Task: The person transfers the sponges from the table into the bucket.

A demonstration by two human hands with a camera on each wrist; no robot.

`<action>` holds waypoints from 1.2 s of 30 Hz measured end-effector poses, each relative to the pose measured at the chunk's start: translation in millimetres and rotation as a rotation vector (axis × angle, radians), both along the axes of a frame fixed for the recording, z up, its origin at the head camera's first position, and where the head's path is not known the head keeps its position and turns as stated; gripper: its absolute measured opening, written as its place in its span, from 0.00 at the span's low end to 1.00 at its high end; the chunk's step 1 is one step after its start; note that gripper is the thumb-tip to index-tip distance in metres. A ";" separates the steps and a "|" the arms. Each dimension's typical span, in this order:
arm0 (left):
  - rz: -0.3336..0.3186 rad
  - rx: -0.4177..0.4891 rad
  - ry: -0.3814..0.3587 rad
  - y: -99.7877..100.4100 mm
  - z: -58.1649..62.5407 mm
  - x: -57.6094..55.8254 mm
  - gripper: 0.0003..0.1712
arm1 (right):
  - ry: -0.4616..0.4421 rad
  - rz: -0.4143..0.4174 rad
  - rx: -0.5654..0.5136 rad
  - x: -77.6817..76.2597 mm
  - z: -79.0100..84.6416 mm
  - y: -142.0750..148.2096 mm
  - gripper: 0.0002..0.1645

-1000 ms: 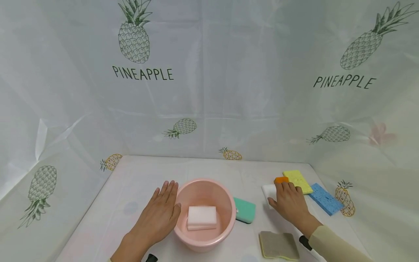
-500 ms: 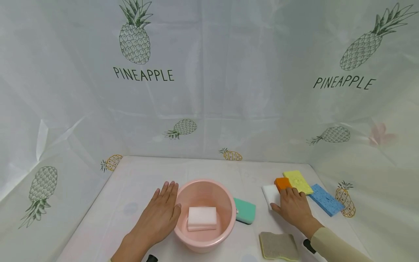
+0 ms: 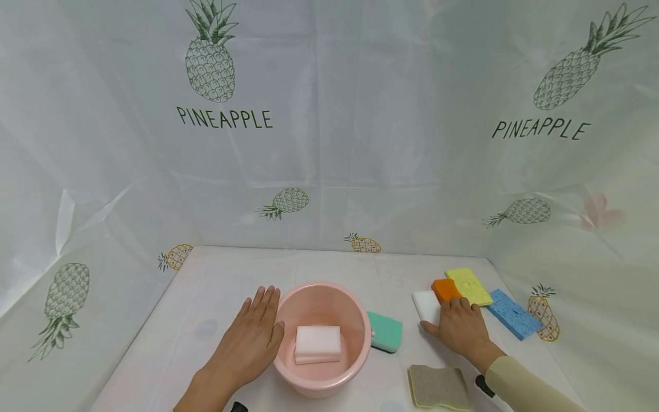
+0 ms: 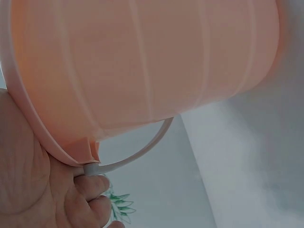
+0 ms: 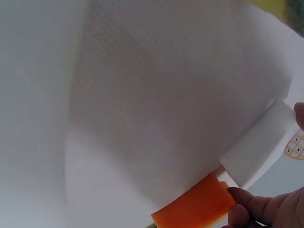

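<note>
My left hand lies with straight fingers against the left side of a pink bucket. In the left wrist view its fingers are beside the rim and the handle joint. Inside the bucket are white sponges, apparently stacked. Over at the right, the fingertips of my right hand touch the near edge of an orange sponge. A white sponge lies beside it, with the thumb near its lower end. In the right wrist view, finger and thumb stand apart, pinching neither sponge.
Behind the right hand lie a yellow sponge and a blue sponge. A green sponge sits close to the bucket's right side. Nearer is a grey-brown scrub sponge. A pineapple-print sheet walls the table at back and sides.
The right hand has drawn back slightly toward the person, uncovering more of the orange and white sponges. The left hand and bucket stay in place.
</note>
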State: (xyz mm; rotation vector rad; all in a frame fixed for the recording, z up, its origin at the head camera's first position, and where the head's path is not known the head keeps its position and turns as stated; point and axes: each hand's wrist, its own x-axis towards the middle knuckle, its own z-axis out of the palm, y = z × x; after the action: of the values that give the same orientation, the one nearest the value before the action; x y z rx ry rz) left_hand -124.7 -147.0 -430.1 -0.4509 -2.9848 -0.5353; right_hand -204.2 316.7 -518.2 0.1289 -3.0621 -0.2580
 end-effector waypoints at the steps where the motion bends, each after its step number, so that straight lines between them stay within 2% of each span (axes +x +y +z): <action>1: 0.000 0.002 0.001 0.0 0.0 0.0 0.36 | -0.011 -0.010 -0.007 -0.9 -0.9 -0.2 0.50; 6: -0.001 0.001 0.002 -0.5 -0.3 0.3 0.36 | -0.004 -0.012 -0.054 -4.9 -6.1 -1.3 0.50; 11: -0.002 -0.005 0.005 -0.6 -1.2 0.0 0.36 | 0.079 0.071 -0.114 -7.9 -9.5 -1.9 0.47; 18: 0.001 -0.003 0.009 -0.1 -0.9 -0.1 0.36 | 0.168 0.167 -0.092 -14.2 -9.6 -0.9 0.43; 26: -0.001 -0.014 0.010 0.4 -0.4 -0.2 0.36 | 0.252 0.272 -0.056 -23.2 1.5 -2.7 0.40; 36: -0.011 -0.040 0.018 -1.5 1.5 0.0 0.36 | 0.321 0.380 -0.038 -37.0 26.6 -13.4 0.41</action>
State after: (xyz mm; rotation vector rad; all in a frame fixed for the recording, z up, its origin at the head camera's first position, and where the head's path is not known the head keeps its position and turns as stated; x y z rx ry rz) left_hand -124.7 -148.5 -428.6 -0.4736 -2.9828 -0.4706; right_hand -241.2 303.3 -491.6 0.5956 -2.6534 -0.1754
